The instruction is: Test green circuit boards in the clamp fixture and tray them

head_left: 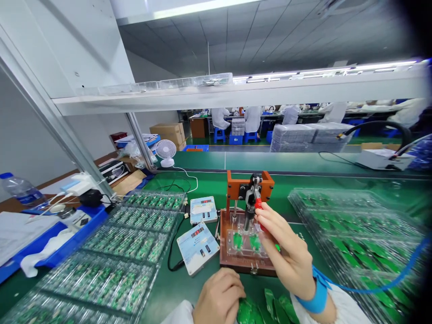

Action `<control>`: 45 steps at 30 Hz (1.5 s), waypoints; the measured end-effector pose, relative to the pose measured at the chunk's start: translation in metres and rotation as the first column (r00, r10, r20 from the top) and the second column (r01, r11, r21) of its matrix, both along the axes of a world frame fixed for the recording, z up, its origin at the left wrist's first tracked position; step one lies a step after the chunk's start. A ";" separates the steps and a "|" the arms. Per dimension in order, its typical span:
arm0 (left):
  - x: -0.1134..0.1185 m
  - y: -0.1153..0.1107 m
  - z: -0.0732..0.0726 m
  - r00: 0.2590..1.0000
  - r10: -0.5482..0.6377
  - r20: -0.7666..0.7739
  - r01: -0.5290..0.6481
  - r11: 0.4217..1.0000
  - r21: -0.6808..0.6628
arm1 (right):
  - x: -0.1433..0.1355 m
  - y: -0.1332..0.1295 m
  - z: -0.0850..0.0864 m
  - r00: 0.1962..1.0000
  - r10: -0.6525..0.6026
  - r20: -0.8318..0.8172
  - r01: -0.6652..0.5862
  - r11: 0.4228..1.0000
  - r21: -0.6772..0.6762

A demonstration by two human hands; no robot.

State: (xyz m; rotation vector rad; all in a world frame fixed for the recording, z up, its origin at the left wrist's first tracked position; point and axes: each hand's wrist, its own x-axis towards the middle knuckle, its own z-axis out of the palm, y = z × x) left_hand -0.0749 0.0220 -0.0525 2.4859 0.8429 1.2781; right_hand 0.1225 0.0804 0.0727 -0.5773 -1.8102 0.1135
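1. We note the right hand [286, 254] raised at the jig [248, 225], fingers wrapped round the red lever grip [259, 204] of the clamp, holding it.
2. The jig stands on the green desk [303, 180] in front of the person, an orange frame [249, 183] at its back and a clear plate over two green boards [246, 241] seated in it.
3. The left hand [219, 297] rests low at the desk's near edge, curled in a loose fist, touching green boards [251, 310] lying there; we cannot tell whether it grips one.
4. A blue strap [319, 294] sits on the right wrist, its blue cord [388, 281] running right.
5. Two meters [199, 243] lie just left of the jig.
6. Clear trays [128, 247] of green boards lie left; further trays [357, 225] lie right.
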 end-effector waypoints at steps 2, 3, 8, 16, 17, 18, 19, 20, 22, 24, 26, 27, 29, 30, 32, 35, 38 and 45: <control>0.000 0.002 -0.001 1.000 -0.016 0.003 0.016 0.999 0.038 | -0.001 0.000 0.000 1.000 -0.005 -0.015 0.005 1.000 0.004; 0.001 0.003 -0.002 1.000 -0.017 0.009 0.016 0.998 0.057 | -0.001 0.000 0.000 1.000 -0.006 -0.020 0.006 1.000 0.005; -0.001 0.005 -0.003 0.999 0.007 0.032 -0.010 0.996 0.089 | -0.002 0.001 -0.003 1.000 -0.006 -0.029 0.007 1.000 0.017; -0.002 -0.002 0.001 0.998 0.037 0.046 -0.038 0.999 0.038 | -0.004 0.004 -0.006 0.998 -0.022 -0.062 0.024 0.999 0.037; -0.002 -0.002 0.001 0.997 0.048 0.054 -0.049 0.999 0.021 | -0.004 0.004 -0.006 0.998 -0.020 -0.063 0.023 0.999 0.036; -0.001 -0.002 0.002 0.997 0.056 0.060 -0.057 0.998 0.011 | -0.004 0.004 -0.006 0.998 -0.017 -0.061 0.019 0.999 0.036; 0.000 -0.001 0.002 0.996 0.058 0.061 -0.059 0.998 0.009 | -0.003 0.004 -0.005 0.998 -0.012 -0.058 0.014 0.999 0.040; 0.000 -0.001 0.003 0.997 0.056 0.059 -0.057 0.998 0.013 | -0.003 0.004 -0.005 0.999 -0.007 -0.052 0.010 0.999 0.042; 0.002 0.000 0.005 0.998 0.051 0.042 -0.052 0.998 0.027 | -0.002 0.005 -0.004 0.999 -0.002 -0.042 0.004 0.999 0.049; 0.002 0.001 0.007 0.998 0.054 0.018 -0.055 0.998 0.038 | -0.001 0.005 -0.004 0.999 0.006 -0.032 -0.004 0.999 0.050; 0.003 0.000 0.009 0.997 0.070 -0.011 -0.070 0.996 0.048 | 0.000 0.005 -0.005 0.999 0.008 -0.032 -0.007 0.999 0.042; 0.002 -0.001 0.011 0.996 0.080 -0.025 -0.079 0.996 0.053 | 0.000 0.005 -0.005 0.999 0.007 -0.032 -0.006 0.999 0.036; 0.002 -0.002 0.013 0.995 0.095 -0.041 -0.092 0.994 0.063 | 0.000 0.005 -0.005 0.999 0.007 -0.035 -0.006 1.000 0.024; 0.002 -0.002 0.014 0.994 0.099 -0.046 -0.096 0.993 0.067 | 0.000 0.005 -0.004 0.999 0.012 -0.036 -0.011 1.000 0.023; 0.001 -0.003 0.015 0.994 0.098 -0.056 -0.093 0.993 0.073 | -0.001 0.005 -0.004 0.999 0.027 -0.041 -0.026 0.999 0.032; 0.001 -0.001 0.014 0.994 0.092 -0.057 -0.088 0.993 0.084 | -0.001 0.006 -0.003 0.998 0.034 -0.049 -0.032 0.999 0.040; 0.000 0.004 0.010 0.996 0.079 -0.038 -0.074 0.991 0.114 | 0.000 0.007 -0.002 0.999 0.036 -0.038 -0.034 0.998 0.050; -0.004 0.013 0.002 0.997 0.065 -0.036 -0.060 0.989 0.139 | -0.001 0.006 -0.003 0.999 0.024 -0.048 -0.023 0.999 0.026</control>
